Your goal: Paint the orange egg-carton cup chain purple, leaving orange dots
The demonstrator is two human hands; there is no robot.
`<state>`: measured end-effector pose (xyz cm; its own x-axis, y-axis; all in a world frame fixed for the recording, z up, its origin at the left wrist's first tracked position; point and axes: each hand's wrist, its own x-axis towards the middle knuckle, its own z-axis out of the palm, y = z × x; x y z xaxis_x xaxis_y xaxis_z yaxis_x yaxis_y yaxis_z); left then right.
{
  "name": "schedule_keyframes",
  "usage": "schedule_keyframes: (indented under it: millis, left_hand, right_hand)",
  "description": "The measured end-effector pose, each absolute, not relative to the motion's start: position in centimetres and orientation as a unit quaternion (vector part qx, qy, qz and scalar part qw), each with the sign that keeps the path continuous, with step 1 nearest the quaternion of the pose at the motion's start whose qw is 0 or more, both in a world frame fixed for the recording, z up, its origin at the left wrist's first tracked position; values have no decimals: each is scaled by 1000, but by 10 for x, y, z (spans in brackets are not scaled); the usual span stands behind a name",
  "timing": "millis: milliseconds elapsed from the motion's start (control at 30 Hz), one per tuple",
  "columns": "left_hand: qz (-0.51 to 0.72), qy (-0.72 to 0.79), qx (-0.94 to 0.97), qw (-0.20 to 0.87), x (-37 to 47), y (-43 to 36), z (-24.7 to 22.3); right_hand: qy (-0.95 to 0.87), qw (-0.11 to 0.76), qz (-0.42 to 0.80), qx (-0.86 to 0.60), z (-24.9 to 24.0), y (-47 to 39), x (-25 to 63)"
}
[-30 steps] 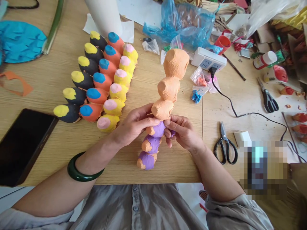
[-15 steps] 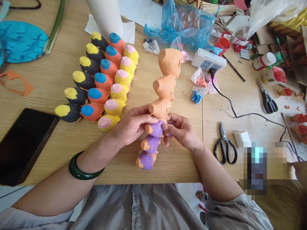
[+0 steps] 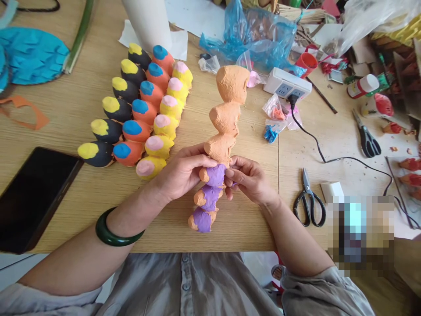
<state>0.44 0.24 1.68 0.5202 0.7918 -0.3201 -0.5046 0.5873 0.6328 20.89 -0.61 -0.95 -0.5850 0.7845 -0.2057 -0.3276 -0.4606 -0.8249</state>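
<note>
Upright before me is an egg-carton strip (image 3: 224,120) coated in pale orange modelling clay. Its lower three cups carry purple clay (image 3: 215,175) with orange tips left showing. My left hand (image 3: 180,173) grips the strip from the left near its middle, thumb pressed by the topmost purple cup. On the other side my right hand (image 3: 248,180) pinches with thumb and finger at that cup's right edge; a bit of purple clay shows beneath those fingers. To the left stand finished-looking rows of cups in black and yellow (image 3: 113,107), orange and blue (image 3: 144,109), yellow and pink (image 3: 164,123).
A black phone-like slab (image 3: 34,197) lies at left. On the right are scissors (image 3: 307,199), a second pair (image 3: 368,136), a power strip (image 3: 287,83) with a black cord, and small clay packets (image 3: 274,112). A white cylinder (image 3: 148,24) and blue plastic bag (image 3: 250,35) stand behind.
My right thumb and fingers have shifted slightly right along the edge of the purple cup. My left hand keeps its hold; the whole view has moved a little.
</note>
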Motion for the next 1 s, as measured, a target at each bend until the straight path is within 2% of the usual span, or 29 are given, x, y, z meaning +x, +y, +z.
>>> schedule_keyframes:
  millis: [1000]
  left_hand:
    - [382, 310, 291, 821, 6, -1, 20]
  right_hand:
    - [-384, 339, 793, -330, -7, -5, 207]
